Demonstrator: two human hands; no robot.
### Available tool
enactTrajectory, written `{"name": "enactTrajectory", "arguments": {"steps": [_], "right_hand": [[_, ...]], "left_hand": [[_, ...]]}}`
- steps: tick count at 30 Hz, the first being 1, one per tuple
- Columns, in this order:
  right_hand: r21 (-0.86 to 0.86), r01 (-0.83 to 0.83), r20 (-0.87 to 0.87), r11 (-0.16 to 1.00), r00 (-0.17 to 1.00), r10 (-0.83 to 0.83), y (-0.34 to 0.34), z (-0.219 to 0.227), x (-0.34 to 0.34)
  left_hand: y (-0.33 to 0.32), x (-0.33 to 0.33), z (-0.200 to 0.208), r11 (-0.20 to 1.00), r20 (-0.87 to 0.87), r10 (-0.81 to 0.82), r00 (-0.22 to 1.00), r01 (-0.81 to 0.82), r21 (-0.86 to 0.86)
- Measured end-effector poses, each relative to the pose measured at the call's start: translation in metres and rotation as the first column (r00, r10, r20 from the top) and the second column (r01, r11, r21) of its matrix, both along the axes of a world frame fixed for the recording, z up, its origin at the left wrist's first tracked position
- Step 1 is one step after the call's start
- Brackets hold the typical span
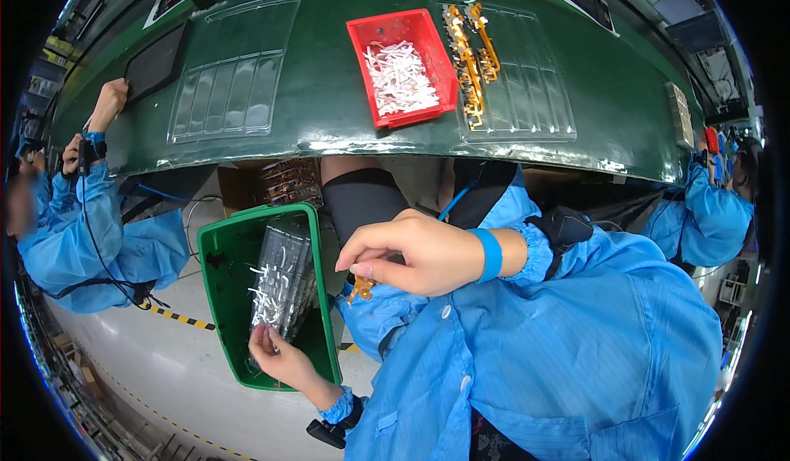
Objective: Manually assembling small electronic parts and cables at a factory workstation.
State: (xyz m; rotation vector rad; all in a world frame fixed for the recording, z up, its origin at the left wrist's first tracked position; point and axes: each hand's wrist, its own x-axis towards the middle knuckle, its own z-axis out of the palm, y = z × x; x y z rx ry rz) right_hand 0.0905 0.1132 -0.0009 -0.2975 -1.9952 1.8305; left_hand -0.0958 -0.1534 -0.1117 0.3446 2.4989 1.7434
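My right hand (420,255), with a blue band at its wrist, is closed in a pinch over my lap. From its fingertips hangs a small orange flex circuit (360,289). Lower to the left, my left hand (288,364) reaches over a green bin (216,296), its fingers curled together. Whatever lies between those fingertips is hidden. Just beyond them, clear plastic trays (288,251) stand stacked in the bin, with white strips (265,288) scattered on them.
On the green table (321,74) sits a red box (449,83) of white strips. Orange flex circuits (466,62) lie on a clear tray (527,83) beside it. Another clear tray (226,91) and a black tablet-like panel (160,62) lie left. Co-workers in blue sit on both sides.
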Motion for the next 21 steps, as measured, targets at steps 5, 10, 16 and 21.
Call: {"name": "enactTrajectory", "arguments": {"steps": [5, 10, 16, 21], "right_hand": [[0.014, -0.069, 0.047, 0.998, 0.997, 0.068, 0.001, 0.007, -0.007], [0.045, -0.101, 0.039, 0.994, 0.994, 0.099, 0.001, 0.015, 0.001], [0.153, 0.009, 0.048, 0.988, 0.999, -0.016, 0.013, 0.021, 0.025], [0.126, 0.027, 0.131, 0.992, 0.99, -0.044, 0.022, 0.015, 0.056]], "left_hand": [[-0.001, 0.01, 0.026, 0.698, 0.045, -0.465, 0.884, 0.397, -0.596], [0.085, 0.064, 0.071, 0.668, -0.038, -0.704, 0.71, 0.679, 0.307], [0.105, 0.067, 0.064, 0.43, 0.204, -0.888, 0.412, 0.59, 0.683], [0.123, 0.073, 0.079, 0.41, 0.353, -0.911, 0.212, 0.539, 0.736]]}}
